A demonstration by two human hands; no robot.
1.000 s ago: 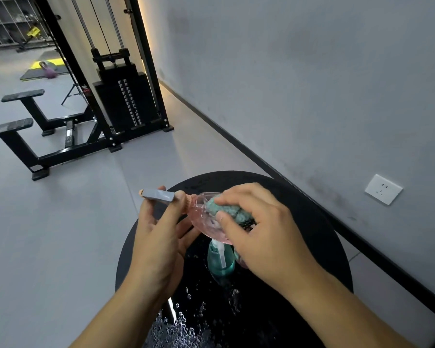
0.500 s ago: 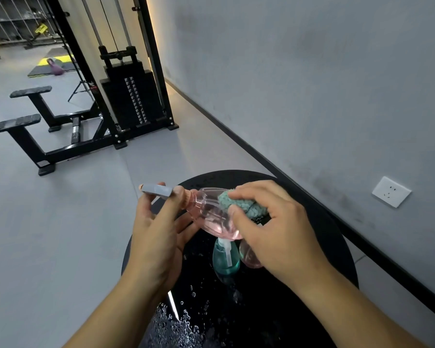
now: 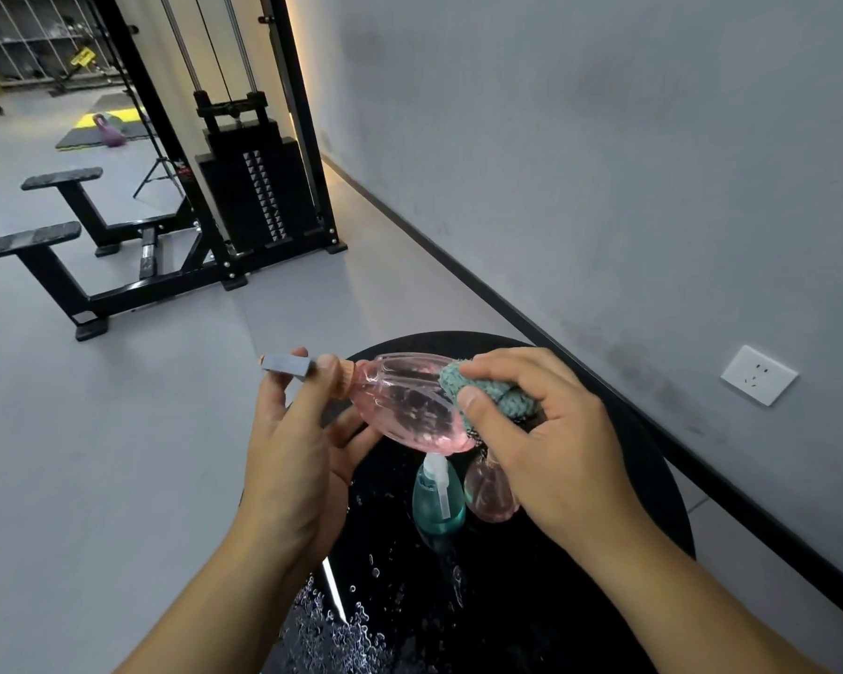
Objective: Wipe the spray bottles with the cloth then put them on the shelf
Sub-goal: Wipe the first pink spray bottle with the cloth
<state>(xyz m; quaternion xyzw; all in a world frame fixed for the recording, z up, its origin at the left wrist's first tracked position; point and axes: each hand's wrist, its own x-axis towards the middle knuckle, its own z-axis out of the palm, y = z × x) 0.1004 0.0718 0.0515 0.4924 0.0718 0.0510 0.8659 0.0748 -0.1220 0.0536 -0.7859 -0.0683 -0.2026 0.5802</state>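
A weight machine [image 3: 254, 187] and wall socket [image 3: 758, 375] stand behind.

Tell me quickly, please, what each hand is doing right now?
Left hand: holds the pink spray bottle by its head.
Right hand: grips the cloth.

- Honestly can't read any text from my end, no brand or label on the pink spray bottle [image 3: 410, 406] or the teal one [image 3: 436, 501].
- The weight stack [image 3: 264, 197] might carry numbers, but they're too small and blurry.
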